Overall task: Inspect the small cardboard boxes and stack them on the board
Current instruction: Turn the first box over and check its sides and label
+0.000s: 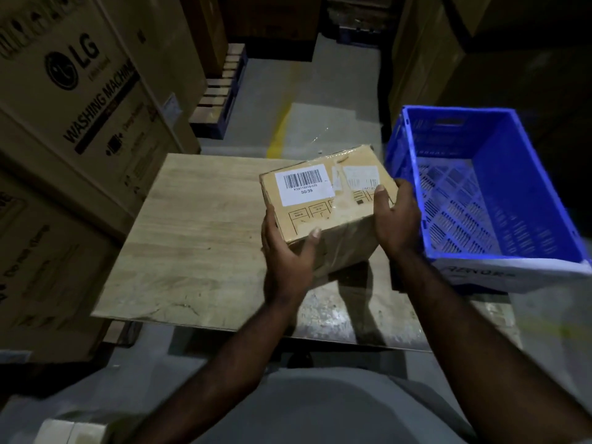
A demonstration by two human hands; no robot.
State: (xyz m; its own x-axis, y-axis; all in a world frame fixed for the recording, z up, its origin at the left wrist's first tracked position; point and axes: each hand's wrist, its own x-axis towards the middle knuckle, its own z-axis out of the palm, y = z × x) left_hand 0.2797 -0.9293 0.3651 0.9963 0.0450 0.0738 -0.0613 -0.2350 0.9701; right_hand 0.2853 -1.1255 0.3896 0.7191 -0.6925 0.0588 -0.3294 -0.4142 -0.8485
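Observation:
A small cardboard box [323, 200] with a white barcode label on top hangs tilted above the right half of a pale wooden board [192, 238]. My left hand [285, 251] grips its near left corner, thumb on the top face. At the box's right end my right hand [395, 216] holds it with fingers curled over the edge. The underside of the box is hidden. No other small box lies on the board.
A blue plastic crate [487, 200] with slotted walls stands to the right of the board, nothing visible inside. Large washing-machine cartons [80, 100] rise on the left. More cartons stand at the back right. A pallet [221, 91] lies on the grey floor behind.

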